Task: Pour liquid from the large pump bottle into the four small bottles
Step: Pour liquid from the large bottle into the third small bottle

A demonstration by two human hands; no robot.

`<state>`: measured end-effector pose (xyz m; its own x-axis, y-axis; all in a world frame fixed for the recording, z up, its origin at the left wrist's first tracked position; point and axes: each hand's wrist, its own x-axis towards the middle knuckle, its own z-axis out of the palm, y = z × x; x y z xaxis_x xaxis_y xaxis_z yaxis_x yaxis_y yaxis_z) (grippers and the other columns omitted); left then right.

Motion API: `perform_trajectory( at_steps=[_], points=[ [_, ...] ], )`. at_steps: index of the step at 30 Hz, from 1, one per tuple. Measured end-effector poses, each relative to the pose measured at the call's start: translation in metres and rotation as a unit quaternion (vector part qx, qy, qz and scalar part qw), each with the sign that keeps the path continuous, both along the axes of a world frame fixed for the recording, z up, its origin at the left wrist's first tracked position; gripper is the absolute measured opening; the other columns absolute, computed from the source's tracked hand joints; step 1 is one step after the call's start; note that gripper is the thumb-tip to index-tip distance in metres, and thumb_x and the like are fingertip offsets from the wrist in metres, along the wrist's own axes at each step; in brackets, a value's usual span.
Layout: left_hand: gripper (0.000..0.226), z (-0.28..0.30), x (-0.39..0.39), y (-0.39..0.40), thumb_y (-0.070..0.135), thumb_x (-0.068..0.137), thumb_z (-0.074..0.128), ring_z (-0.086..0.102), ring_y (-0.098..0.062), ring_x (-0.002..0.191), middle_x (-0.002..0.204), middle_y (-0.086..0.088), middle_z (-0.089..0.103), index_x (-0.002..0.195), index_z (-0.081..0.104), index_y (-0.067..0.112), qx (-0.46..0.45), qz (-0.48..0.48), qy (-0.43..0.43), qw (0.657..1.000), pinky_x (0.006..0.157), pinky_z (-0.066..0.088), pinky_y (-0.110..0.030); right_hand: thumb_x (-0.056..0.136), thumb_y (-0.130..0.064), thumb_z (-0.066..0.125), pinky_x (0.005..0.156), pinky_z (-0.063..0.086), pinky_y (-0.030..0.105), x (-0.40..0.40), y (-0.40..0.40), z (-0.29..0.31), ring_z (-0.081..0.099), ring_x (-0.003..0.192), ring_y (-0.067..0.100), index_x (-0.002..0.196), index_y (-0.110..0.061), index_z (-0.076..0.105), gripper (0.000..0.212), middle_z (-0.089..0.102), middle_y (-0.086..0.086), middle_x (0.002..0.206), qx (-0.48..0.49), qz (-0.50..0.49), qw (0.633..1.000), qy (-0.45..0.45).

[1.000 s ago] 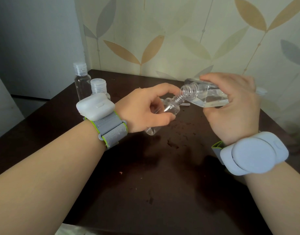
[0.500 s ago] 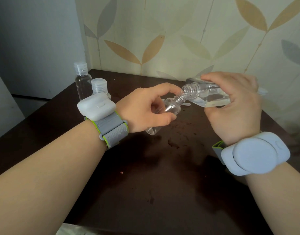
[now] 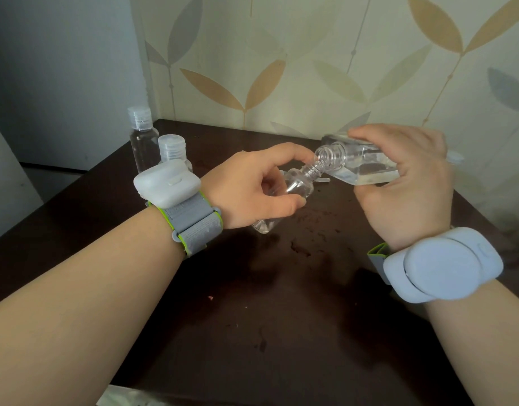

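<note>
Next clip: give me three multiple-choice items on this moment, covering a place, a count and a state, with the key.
1. Where do the capped small bottles stand?
A. far left of the table
B. near right corner
C. on the floor

2. How many capped small bottles show?
A. none
B. two
C. five

3. How is the large bottle held?
A. upright
B. tipped, mouth at the small bottle's neck
C. lying on the table

Key:
A, capped small bottles stand behind the left hand.
B, two caps show.
B, right hand tilts the large bottle onto the small bottle.
</note>
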<state>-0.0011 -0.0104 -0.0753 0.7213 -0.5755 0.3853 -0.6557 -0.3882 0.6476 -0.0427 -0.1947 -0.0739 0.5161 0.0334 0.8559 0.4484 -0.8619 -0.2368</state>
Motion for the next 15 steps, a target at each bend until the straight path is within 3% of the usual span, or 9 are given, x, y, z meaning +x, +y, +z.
perform_trajectory(
  at_steps=[9, 15],
  points=[
    [0.038, 0.0005, -0.0005, 0.0003, 0.038, 0.066, 0.059, 0.046, -0.013, 0.054, 0.067, -0.004, 0.064, 0.094, 0.041, 0.057, 0.005, 0.005, -0.001, 1.000, 0.060, 0.040, -0.015, 0.062, 0.014, 0.057, 0.086, 0.039, 0.058, 0.0006, -0.0014, -0.0016, 0.049, 0.097, 0.038, 0.100, -0.012, 0.068, 0.047, 0.065, 0.005, 0.097, 0.009, 0.006, 1.000, 0.005],
    [0.038, 0.0012, 0.0000, 0.0015, 0.038, 0.067, 0.059, 0.044, -0.006, 0.053, 0.066, -0.003, 0.063, 0.093, 0.040, 0.058, 0.001, 0.004, 0.001, 1.000, 0.061, 0.042, -0.017, 0.063, 0.013, 0.057, 0.086, 0.039, 0.055, 0.0007, -0.0018, -0.0017, 0.049, 0.097, 0.039, 0.099, -0.012, 0.068, 0.045, 0.065, 0.006, 0.097, 0.007, 0.007, 1.000, 0.008]
  ],
)
